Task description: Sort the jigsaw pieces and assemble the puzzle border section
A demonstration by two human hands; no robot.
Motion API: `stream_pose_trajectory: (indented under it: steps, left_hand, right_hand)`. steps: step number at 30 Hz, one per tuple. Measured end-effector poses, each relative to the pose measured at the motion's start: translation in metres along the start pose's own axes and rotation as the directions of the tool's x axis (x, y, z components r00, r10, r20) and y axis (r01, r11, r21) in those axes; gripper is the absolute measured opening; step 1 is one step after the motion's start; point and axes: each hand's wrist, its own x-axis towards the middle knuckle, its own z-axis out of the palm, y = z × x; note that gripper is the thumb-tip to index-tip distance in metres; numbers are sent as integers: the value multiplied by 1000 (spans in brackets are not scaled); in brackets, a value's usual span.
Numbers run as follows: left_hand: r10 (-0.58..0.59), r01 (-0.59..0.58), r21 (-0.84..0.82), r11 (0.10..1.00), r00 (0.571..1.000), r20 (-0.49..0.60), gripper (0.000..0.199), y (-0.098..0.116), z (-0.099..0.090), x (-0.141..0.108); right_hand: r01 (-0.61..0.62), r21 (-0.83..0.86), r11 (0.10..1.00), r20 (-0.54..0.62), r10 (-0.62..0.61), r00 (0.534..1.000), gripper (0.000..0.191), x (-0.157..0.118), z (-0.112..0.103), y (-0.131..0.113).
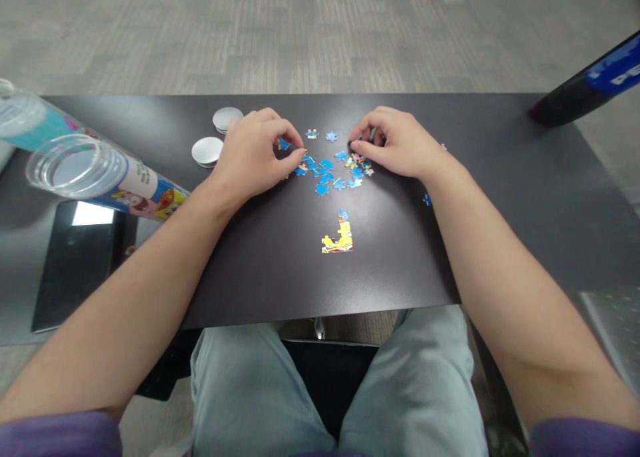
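Loose blue jigsaw pieces [326,165] lie in a scattered cluster on the dark table between my hands. My left hand [257,150] is at the cluster's left side, thumb and index finger nearly together in a pinch; whatever is between the tips is too small to make out. Over the right side of the cluster, my right hand [390,140] has curled fingers with thumb and index tip close together; any held piece is hidden. Closer to me lies a joined L-shaped puzzle section [340,237], mostly yellow with a blue top. Two single pieces [331,137] sit beyond the cluster.
White round discs [207,151] lie left of my left hand. Clear jars with printed labels [140,183] and a black tablet-like object [75,263] are farther left. A dark cylinder with a blue label [575,97] stands at the far right. Stray pieces [427,199] lie by my right forearm.
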Motion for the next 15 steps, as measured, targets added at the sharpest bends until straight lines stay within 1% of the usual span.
stream_pose_trajectory:
  steps: [2, 4, 6, 8, 10, 13, 15]
  left_hand:
    - [41, -40, -37, 999, 999, 20, 19, 3, -2, -1]
    - [110, -105, -85, 991, 992, 57, 30, 8, -3, -3]
    - [201, -184, -134, 974, 972, 121, 54, 17, -4, -7]
    - [278, -245, -174, 954, 940, 199, 81, 26, -4, -12]
    - [325, -279, -198, 940, 910, 258, 98, 36, -2, -17]
    - [356, -310, -191, 931, 885, 301, 111, 46, 3, -23]
    - [359, -320, -170, 932, 882, 306, 114, 51, 7, -26]
  right_hand:
    - [-7, -5, 1000, -1, 7, 1000, 12, 0, 0, -1]
    - [-26, -9, 1000, 1, 26, 1000, 14, 0, -1, -1]
    - [-42, -15, 999, 5, 42, 999, 16, 1, -1, -2]
    - [-49, -19, 999, 9, 49, 999, 16, 1, -1, -2]
    - [-55, -18, 998, 9, 55, 998, 17, 1, -1, -2]
    - [-77, -13, 997, 9, 77, 997, 21, 1, -2, -4]
    - [-89, -6, 996, 11, 89, 996, 24, 1, -3, -5]
